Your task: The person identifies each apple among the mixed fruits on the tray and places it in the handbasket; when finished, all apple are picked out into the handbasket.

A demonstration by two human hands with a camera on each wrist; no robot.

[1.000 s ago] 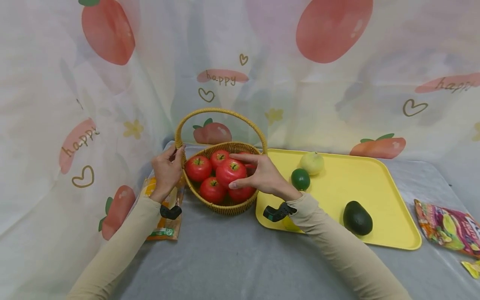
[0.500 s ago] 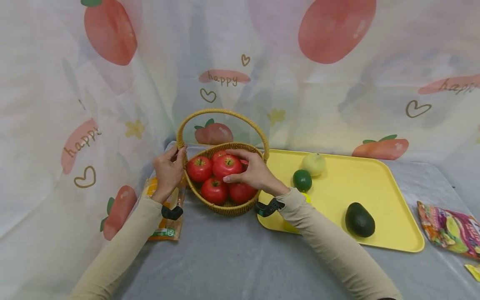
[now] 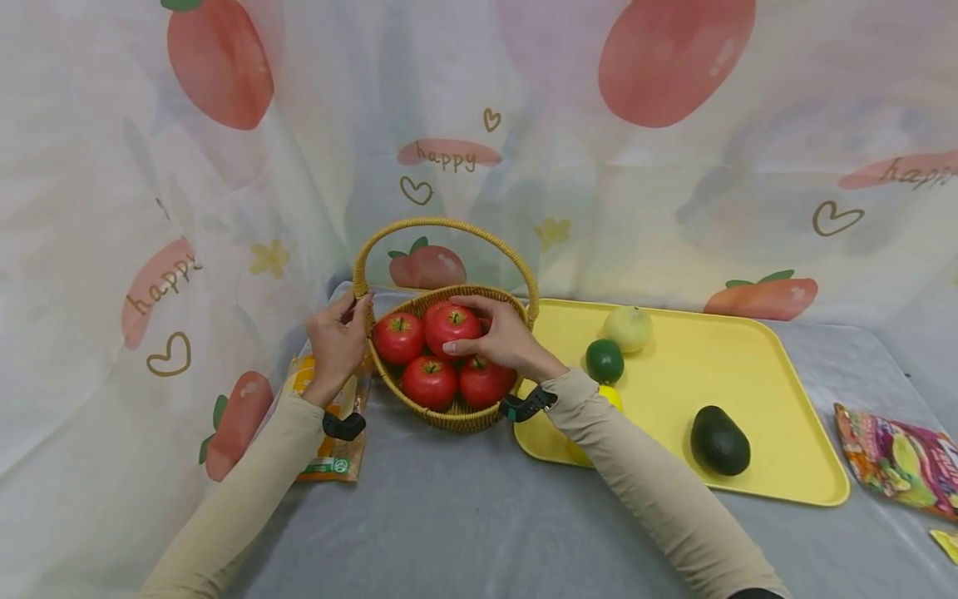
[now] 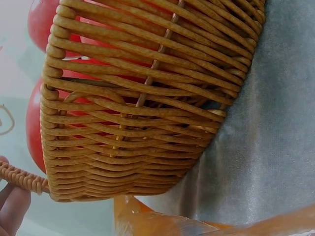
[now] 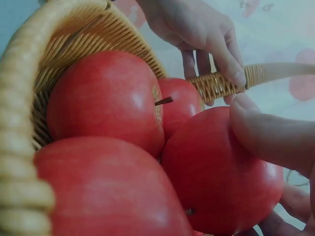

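A wicker basket (image 3: 460, 422) with a tall arched handle stands on the table, filled with several red apples (image 3: 429, 383). My left hand (image 3: 337, 341) pinches the foot of the handle on the basket's left side; the right wrist view shows its thumb and fingers around the wrapped cane. Over the back of the basket, my right hand (image 3: 509, 334) grips one apple (image 5: 221, 172) between thumb and fingers. That apple sits among the others, touching its neighbours. The left wrist view shows the basket's woven side (image 4: 133, 132), with red showing through the gaps.
Right of the basket lies a yellow tray (image 3: 748, 358) with a pale round fruit (image 3: 629, 329), a green fruit (image 3: 604, 361), an avocado (image 3: 720, 441) and a yellow fruit (image 3: 609, 397) partly behind the right sleeve. Snack packets (image 3: 898, 457) lie far right; an orange packet (image 3: 329, 453) lies under the left arm.
My right hand has moved left and slightly back with the apple, lowering it among the others. The left hand has kept its grip on the handle.
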